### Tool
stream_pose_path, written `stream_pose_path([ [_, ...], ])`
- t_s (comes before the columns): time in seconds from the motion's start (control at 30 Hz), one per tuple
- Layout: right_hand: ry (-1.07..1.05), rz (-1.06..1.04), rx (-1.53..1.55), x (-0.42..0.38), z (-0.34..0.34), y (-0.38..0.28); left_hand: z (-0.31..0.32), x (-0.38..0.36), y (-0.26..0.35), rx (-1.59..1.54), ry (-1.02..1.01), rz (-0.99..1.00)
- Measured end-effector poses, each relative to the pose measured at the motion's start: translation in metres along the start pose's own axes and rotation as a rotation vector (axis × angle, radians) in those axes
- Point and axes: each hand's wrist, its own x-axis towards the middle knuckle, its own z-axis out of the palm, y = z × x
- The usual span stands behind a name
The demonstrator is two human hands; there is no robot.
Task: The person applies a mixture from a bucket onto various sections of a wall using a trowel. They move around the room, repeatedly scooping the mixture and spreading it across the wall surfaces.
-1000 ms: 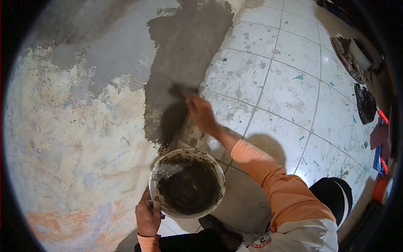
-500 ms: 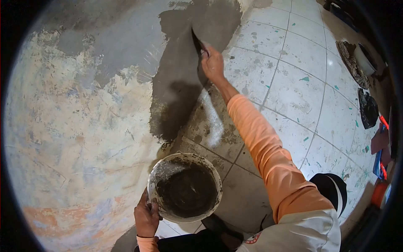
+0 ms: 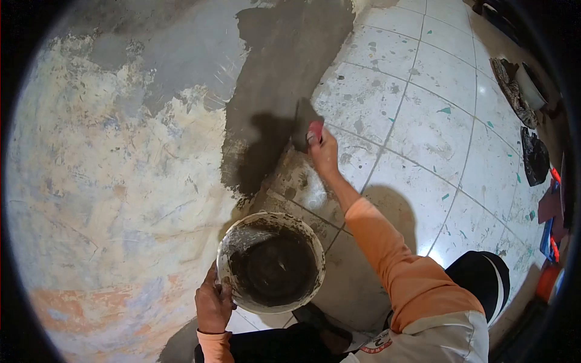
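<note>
My left hand point(image 3: 214, 305) grips the near left rim of a round, pale bucket point(image 3: 321, 266) smeared with grey. Dark grey wet material point(image 3: 275, 269) lies inside the bucket. Farther out, my right hand point(image 3: 324, 148) is closed around the reddish handle of a trowel point(image 3: 315, 130). The trowel's dark blade is at the lower right edge of the wet grey plaster band point(image 3: 266, 78) on the wall, where wall and floor meet. Shadow partly hides where the blade touches.
The patchy cream wall point(image 3: 109, 206) fills the left side. White floor tiles point(image 3: 430, 127) with grey spots and green bits run to the right. A pale container point(image 3: 529, 88), a black bag point(image 3: 535, 156) and a red-orange round object point(image 3: 548, 281) lie at the far right.
My right hand and the trowel have moved down and toward me, from the upper plaster to its lower right edge. My left hand still holds the bucket, which appears slightly shifted in view.
</note>
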Motion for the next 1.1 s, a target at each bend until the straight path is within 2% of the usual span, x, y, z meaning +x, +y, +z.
stream_pose_path([
  [0.03, 0.028, -0.048, -0.042, 0.012, -0.001, 0.008, 0.001, 0.000, -0.002, 0.008, 0.035, 0.008],
  [0.1, 0.047, 0.084, -0.023, 0.031, 0.021, 0.030, 0.000, -0.002, -0.006, 0.016, 0.074, 0.013],
  [0.13, 0.042, 0.085, -0.026, 0.027, 0.029, 0.024, -0.002, -0.003, -0.008, 0.041, 0.046, 0.002],
  [0.2, -0.158, 0.297, 0.299, 0.012, 0.054, -0.007, -0.002, -0.005, -0.012, 0.063, 0.015, -0.013],
  [0.27, 0.053, -0.093, -0.194, -0.024, 0.081, -0.052, -0.002, -0.006, -0.012, 0.075, 0.009, -0.002],
  [0.37, -0.054, -0.153, -0.205, -0.081, 0.074, -0.074, -0.002, -0.006, -0.006, 0.009, 0.001, -0.010],
  [0.43, -0.147, -0.209, 0.093, -0.102, 0.060, -0.078, -0.002, -0.008, 0.003, 0.045, 0.010, 0.021],
  [0.47, -0.147, -0.210, 0.094, -0.095, 0.056, -0.069, -0.002, -0.009, 0.005, 0.084, 0.019, 0.048],
  [0.53, -0.066, -0.161, 0.027, -0.064, 0.037, -0.050, -0.001, -0.009, -0.002, 0.111, 0.017, 0.051],
  [0.57, -0.195, 0.244, 0.479, -0.040, 0.016, -0.048, 0.001, -0.008, -0.005, 0.134, 0.017, 0.062],
  [0.6, -0.057, 0.341, 0.365, -0.015, 0.012, -0.044, 0.002, -0.008, -0.006, 0.129, 0.019, 0.066],
  [0.63, 0.050, 0.080, 0.221, 0.022, 0.019, 0.027, 0.002, -0.008, -0.007, 0.151, 0.024, 0.091],
  [0.67, 0.014, 0.234, 0.319, 0.039, 0.013, 0.025, 0.002, -0.006, -0.008, 0.175, 0.032, 0.116],
  [0.7, 0.013, 0.232, 0.320, 0.055, 0.015, 0.029, 0.003, -0.005, -0.007, 0.174, 0.034, 0.117],
  [0.77, 0.091, 0.416, 0.070, 0.079, 0.026, 0.049, 0.005, -0.007, -0.005, 0.147, 0.063, 0.079],
  [0.8, 0.088, 0.420, 0.072, 0.090, 0.033, 0.054, 0.005, -0.006, -0.001, 0.150, 0.064, 0.075],
  [0.87, 0.034, 0.207, 0.103, 0.097, 0.049, 0.050, 0.003, -0.008, 0.005, 0.214, 0.034, 0.045],
  [0.9, 0.028, 0.212, 0.102, 0.094, 0.054, 0.050, 0.003, -0.008, 0.000, 0.214, 0.033, 0.037],
  [0.97, 0.005, 0.068, 0.103, 0.077, 0.049, -0.002, 0.007, -0.008, -0.012, 0.186, 0.066, 0.151],
  [1.0, -0.055, 0.186, 0.065, 0.063, 0.041, -0.037, 0.008, -0.008, -0.012, 0.181, 0.070, 0.149],
  [1.1, -0.118, 0.129, 0.172, 0.044, 0.047, -0.032, 0.007, -0.010, -0.008, 0.177, 0.063, 0.135],
])
